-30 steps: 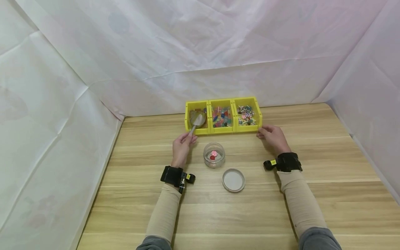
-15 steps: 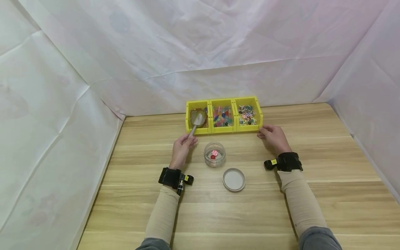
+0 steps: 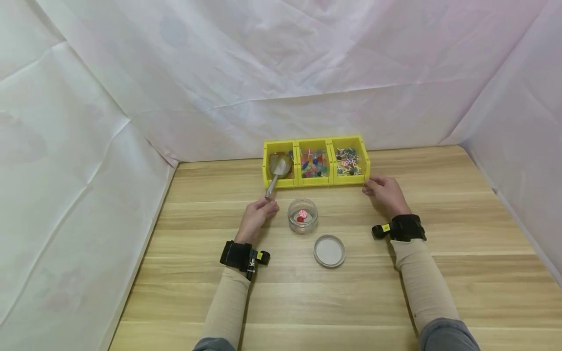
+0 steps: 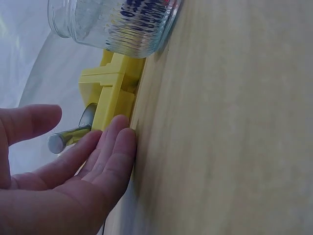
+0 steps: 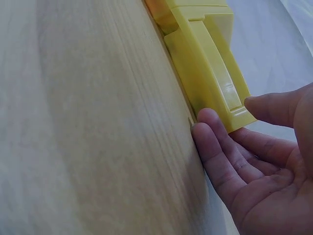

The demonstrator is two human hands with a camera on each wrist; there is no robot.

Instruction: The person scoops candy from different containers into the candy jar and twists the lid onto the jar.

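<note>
A metal scoop [image 3: 281, 167] lies in the left compartment of a yellow three-part bin [image 3: 313, 181], its handle sticking out over the front wall. Just below the handle's end is my left hand [image 3: 256, 218], thumb apart from the fingers and nothing between them. In the left wrist view the scoop handle [image 4: 66, 139] sits beyond the fingertips [image 4: 117, 122]. At the bin's front right corner, my right hand [image 3: 387, 195] grips the yellow wall [image 5: 215, 68] between thumb and fingers. A glass jar [image 3: 303, 225] holding a red candy and a pink swirl candy stands in front of the bin.
A round lid [image 3: 329, 251] lies on the wooden table [image 3: 307, 302] near the jar. Small colourful pieces [image 3: 313, 163] fill the middle compartment, and lollipop-like pieces [image 3: 348, 162] the right one. White cloth [image 3: 281, 112] hangs behind and at both sides.
My left hand has let go of the scoop handle and drawn back a little toward me. The scoop stays in the left compartment. My right hand has stayed at the bin's corner.
</note>
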